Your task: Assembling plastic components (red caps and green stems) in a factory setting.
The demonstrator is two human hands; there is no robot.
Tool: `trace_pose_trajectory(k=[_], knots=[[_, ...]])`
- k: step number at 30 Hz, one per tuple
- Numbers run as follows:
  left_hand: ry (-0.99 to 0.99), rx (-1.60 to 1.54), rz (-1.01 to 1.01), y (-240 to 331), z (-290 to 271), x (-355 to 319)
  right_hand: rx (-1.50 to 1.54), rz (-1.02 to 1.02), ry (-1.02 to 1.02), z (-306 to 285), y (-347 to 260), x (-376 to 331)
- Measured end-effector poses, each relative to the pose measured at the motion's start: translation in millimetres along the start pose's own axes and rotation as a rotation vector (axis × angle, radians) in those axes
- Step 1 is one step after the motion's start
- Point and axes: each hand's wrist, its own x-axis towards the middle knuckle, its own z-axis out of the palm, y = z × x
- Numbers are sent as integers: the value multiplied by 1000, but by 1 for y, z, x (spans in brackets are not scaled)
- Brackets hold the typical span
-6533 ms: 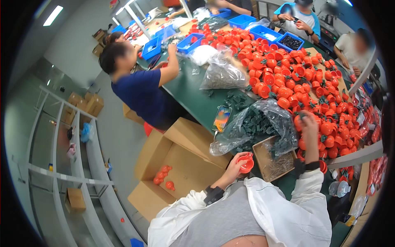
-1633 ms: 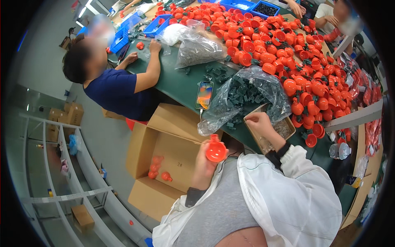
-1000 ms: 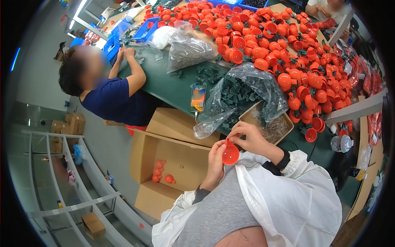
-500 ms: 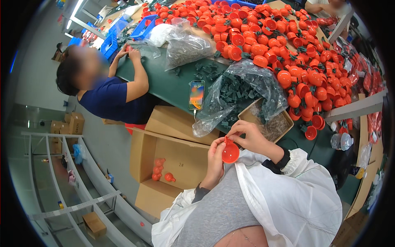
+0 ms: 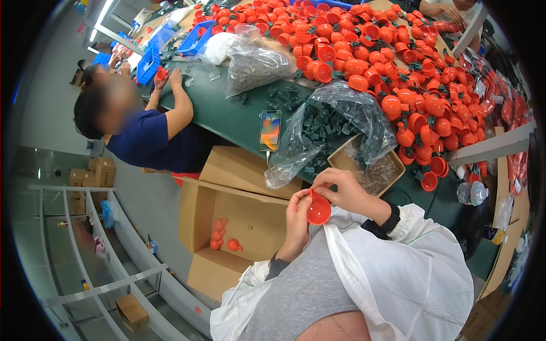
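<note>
Close in front of my body, a glossy red plastic cup [image 5: 319, 212] faces me with its round hollow side. My left hand [image 5: 294, 223] grips it at its left edge, thumb and fingers closed around the small stem at the top. The fingers of my right hand [image 5: 345, 192] are pinched together at that same stem; any small part between them is hidden. Just beyond my hands are a clear plastic bag [image 5: 372, 113] of dark green clips [image 5: 324, 122] and a shallow tray [image 5: 393, 179] of small metal-looking pieces.
A heap of red cups [image 5: 364, 68] covers the far table. An open cardboard box [image 5: 267, 238] holding several red cups stands at my left. A phone [image 5: 270, 131] on a cable lies on the green table [image 5: 227, 122]. A co-worker in blue [image 5: 142, 139] sits at the left.
My hands and the red cup have stayed almost in place. The co-worker at the left has leaned back slightly, hands now apart, one lifting a red piece.
</note>
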Motion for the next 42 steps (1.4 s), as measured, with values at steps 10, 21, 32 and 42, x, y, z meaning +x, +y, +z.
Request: trace_pose_trajectory(k=[10,21,32,42], knots=[[-3,-23,1,-1,-1,1,-80,-64,23,1,-1,-3],[34,-53,-20,1,-1,0,132,138,-101,3,10,-6],[45,203,55,-14,-2,5,587,388,-263,5,39,-5],[-38,155,-64,-11,-11,15,-878,224,111,-43,140,-34]])
